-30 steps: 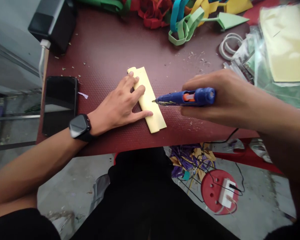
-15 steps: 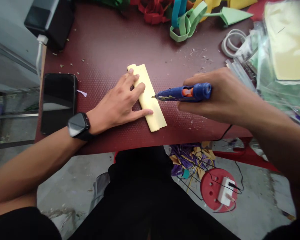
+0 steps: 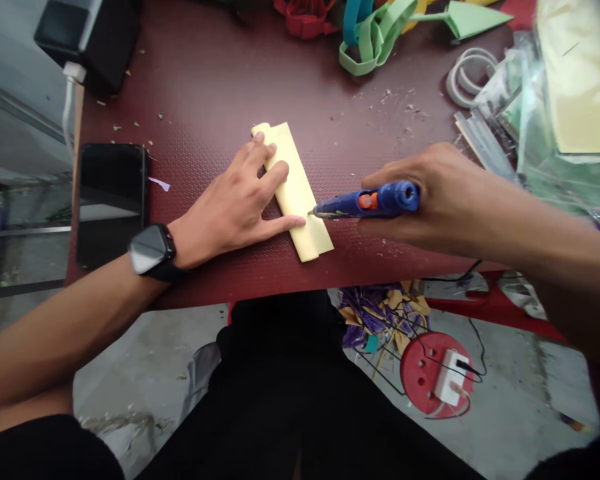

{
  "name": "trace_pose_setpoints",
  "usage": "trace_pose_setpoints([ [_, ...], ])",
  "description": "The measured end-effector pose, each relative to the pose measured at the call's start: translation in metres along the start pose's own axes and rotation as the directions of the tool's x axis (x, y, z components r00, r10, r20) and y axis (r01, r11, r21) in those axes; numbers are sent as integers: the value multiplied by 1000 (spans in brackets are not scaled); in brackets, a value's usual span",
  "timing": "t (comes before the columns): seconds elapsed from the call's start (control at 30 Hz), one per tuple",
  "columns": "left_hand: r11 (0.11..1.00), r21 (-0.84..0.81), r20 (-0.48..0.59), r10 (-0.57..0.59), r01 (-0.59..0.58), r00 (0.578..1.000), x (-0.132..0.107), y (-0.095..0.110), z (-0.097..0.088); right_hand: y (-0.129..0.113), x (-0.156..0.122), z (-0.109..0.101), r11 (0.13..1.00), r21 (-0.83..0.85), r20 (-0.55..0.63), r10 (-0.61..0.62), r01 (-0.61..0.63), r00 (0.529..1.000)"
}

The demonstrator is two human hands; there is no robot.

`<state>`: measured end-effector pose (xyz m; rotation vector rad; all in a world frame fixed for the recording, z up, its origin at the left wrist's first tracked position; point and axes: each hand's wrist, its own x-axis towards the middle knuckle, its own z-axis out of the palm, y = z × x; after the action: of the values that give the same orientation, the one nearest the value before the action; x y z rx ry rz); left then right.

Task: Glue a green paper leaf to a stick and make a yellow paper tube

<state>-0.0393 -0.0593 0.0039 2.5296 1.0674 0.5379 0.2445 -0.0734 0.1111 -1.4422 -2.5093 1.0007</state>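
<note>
A pale yellow paper (image 3: pixel 303 190), rolled along its left side with a flat strip left at the right, lies slanted on the table. My left hand (image 3: pixel 235 193), a black watch on its wrist, holds the roll down, fingertips on its upper part and thumb stretched across its lower part. In my right hand (image 3: pixel 430 190) is a blue glue gun (image 3: pixel 365 201) with an orange part. Its nozzle points left at the flat strip, close to my left thumb; whether it touches the paper I cannot tell. My right fingers are mostly hidden behind the gun.
On the dark red table (image 3: pixel 205 73) are a phone (image 3: pixel 113 207), a black box (image 3: pixel 93 47) with a white cable, green paper loops (image 3: pixel 375 43), tape rolls (image 3: pixel 470 77) and plastic-wrapped yellow sheets (image 3: pixel 585 80). Below, a power strip (image 3: pixel 451 379) sits on a red stool.
The glue gun's nozzle has moved down along the yellow paper's flat strip, towards my left thumb. My left hand stays on the roll. The view has shifted slightly.
</note>
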Motion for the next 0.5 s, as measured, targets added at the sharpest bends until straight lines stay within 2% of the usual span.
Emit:
trace_pose_setpoints([
  [0.1,1000,-7,-13,-5,5,1000,0,-1,1,3,-9,-1,991,-112,32,-71,74,997],
  [0.37,1000,8,-11,-13,13,1000,-1,0,2,-1,-33,-4,987,-113,239,-88,117,967],
  [0.43,999,26,-9,-22,22,1000,-1,2,1,-1,-37,-9,990,-85,245,-93,117,965],
  [0.5,999,35,-6,-16,16,1000,-1,2,1,0,-38,-14,991,-73,196,-93,109,976],
])
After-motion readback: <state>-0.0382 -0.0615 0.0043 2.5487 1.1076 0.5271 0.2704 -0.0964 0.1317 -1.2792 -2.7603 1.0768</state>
